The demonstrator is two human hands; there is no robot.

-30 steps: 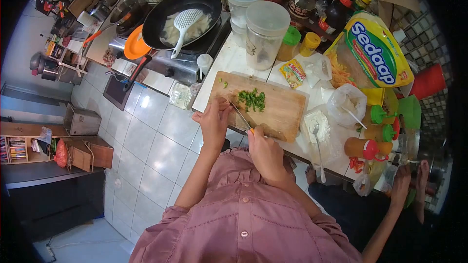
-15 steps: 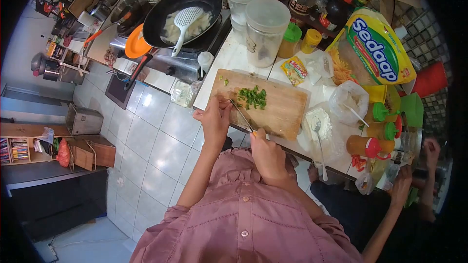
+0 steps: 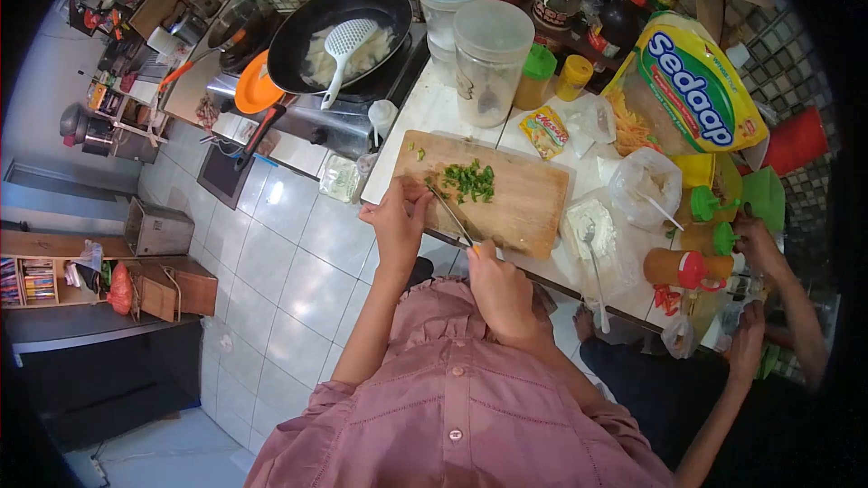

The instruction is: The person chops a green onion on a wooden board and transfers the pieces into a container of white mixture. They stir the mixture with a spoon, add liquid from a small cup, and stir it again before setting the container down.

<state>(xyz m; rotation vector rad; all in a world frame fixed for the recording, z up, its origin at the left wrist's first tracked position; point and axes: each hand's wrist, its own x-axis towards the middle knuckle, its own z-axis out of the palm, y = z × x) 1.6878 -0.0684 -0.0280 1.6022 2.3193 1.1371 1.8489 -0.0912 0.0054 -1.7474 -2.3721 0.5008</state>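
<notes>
R hand (image 3: 500,287) w/ knife (image 3: 451,215) on cutting board (image 3: 520,203)

Left hand (image 3: 402,217) pinched, fingers bent; right hand (image 3: 497,285) closed.

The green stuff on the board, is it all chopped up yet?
The green pile on the board looks chopped. The right hand holds the knife near the left hand. Perhaps a bit is left at those fingers, but they hide how much.

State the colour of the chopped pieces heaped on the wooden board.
The chopped pieces are green, which shows best in the head view.
</notes>
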